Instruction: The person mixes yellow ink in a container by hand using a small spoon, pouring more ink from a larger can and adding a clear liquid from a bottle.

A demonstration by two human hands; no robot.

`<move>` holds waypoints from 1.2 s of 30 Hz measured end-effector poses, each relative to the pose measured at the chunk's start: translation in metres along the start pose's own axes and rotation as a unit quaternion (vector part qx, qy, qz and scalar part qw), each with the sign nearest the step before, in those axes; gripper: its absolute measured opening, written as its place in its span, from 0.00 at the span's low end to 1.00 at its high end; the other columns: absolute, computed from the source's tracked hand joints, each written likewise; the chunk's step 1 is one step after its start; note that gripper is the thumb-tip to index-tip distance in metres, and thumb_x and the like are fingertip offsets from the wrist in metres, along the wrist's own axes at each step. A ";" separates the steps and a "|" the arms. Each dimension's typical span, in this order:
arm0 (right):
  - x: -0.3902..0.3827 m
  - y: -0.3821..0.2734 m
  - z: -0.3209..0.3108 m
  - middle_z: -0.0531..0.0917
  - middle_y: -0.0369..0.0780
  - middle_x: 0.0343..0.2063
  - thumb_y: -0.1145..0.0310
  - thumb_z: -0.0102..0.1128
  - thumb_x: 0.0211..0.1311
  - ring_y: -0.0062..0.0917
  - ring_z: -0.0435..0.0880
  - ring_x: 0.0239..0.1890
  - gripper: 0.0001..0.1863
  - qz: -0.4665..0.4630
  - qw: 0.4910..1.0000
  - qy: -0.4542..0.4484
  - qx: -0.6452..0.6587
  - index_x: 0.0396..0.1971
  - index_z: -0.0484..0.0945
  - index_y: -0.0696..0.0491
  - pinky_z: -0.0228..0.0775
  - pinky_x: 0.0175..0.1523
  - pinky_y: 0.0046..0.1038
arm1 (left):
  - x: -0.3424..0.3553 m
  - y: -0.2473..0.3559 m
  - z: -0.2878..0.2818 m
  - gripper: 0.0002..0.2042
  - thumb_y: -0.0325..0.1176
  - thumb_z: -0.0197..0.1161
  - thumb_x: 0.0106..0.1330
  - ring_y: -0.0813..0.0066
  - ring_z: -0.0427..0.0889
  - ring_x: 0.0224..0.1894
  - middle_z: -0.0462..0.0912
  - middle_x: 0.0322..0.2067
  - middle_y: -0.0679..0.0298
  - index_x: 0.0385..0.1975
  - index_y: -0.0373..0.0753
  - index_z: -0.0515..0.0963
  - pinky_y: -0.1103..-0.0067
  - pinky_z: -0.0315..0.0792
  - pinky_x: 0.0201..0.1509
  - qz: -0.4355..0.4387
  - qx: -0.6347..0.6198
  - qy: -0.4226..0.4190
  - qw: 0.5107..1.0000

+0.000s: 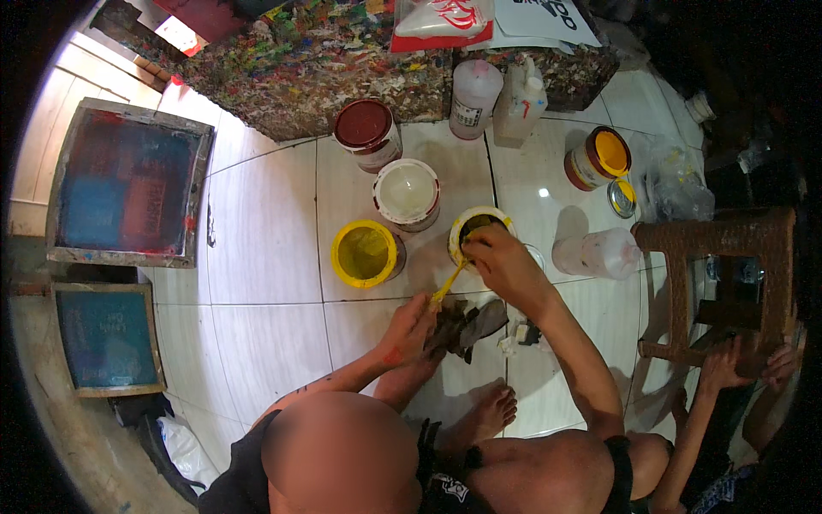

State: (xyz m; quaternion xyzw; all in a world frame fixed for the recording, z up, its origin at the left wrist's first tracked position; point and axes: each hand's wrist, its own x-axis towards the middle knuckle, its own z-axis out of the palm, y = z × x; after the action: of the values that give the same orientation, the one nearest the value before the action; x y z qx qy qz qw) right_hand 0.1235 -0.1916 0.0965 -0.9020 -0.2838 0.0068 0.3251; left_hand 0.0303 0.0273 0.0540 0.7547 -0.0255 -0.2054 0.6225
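Observation:
My left hand [409,330] is closed on the lower end of a thin strip-like stick [449,280] coated in yellow paint. The stick slants up toward a paint can with a yellow-smeared rim [507,216]. My right hand [512,270] reaches over that can, its fingers pinched at the stick's upper end and hiding part of the opening. Dark crumpled cloth [486,324] lies just right of my left hand; whether that hand touches it I cannot tell. To the left stand a yellow-lined tub [366,254] and a white can [406,193] with pale contents.
A red-lidded can [366,133], clear plastic bottles [475,98] and an orange-topped can [597,161] stand farther off. Another bottle [597,254] lies right, beside a brown stool [723,224] with another person's hands [723,364] near it. Framed screens [128,184] lean left.

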 end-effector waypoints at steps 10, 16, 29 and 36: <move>-0.008 0.005 -0.009 0.81 0.43 0.42 0.79 0.57 0.51 0.38 0.78 0.50 0.13 -0.046 0.996 -0.010 -0.078 0.39 0.80 0.58 0.74 0.54 0.36 | -0.004 0.004 0.000 0.06 0.31 0.48 0.76 0.85 0.63 0.23 0.67 0.22 0.71 0.37 0.36 0.68 0.82 0.61 0.25 -0.018 -0.045 0.001 0.999; -0.009 0.002 0.000 0.81 0.43 0.44 0.79 0.56 0.51 0.37 0.78 0.51 0.15 -0.109 0.992 -0.032 -0.061 0.41 0.80 0.59 0.74 0.56 0.35 | -0.002 0.008 0.000 0.06 0.31 0.48 0.76 0.85 0.63 0.22 0.67 0.21 0.71 0.36 0.36 0.68 0.82 0.61 0.25 -0.012 -0.043 -0.009 0.999; -0.011 0.008 -0.014 0.83 0.38 0.44 0.80 0.57 0.48 0.35 0.78 0.52 0.20 -0.044 0.988 -0.029 -0.145 0.44 0.81 0.57 0.72 0.59 0.33 | -0.004 0.005 -0.004 0.06 0.31 0.49 0.75 0.82 0.67 0.29 0.70 0.27 0.68 0.43 0.36 0.69 0.80 0.66 0.32 -0.090 -0.063 -0.022 0.994; -0.019 0.004 -0.028 0.83 0.41 0.41 0.77 0.60 0.52 0.36 0.79 0.49 0.15 -0.038 0.983 -0.080 -0.163 0.43 0.81 0.58 0.72 0.58 0.34 | 0.006 -0.051 -0.003 0.07 0.34 0.47 0.75 0.84 0.66 0.27 0.68 0.26 0.70 0.39 0.38 0.70 0.82 0.64 0.30 -0.073 -0.107 0.034 0.991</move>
State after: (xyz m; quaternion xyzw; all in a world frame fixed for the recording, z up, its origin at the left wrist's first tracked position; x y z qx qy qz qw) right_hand 0.1154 -0.2206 0.1128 -0.9281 -0.3402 0.0199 0.1501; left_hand 0.0260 0.0395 0.0039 0.6898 0.0731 -0.2261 0.6839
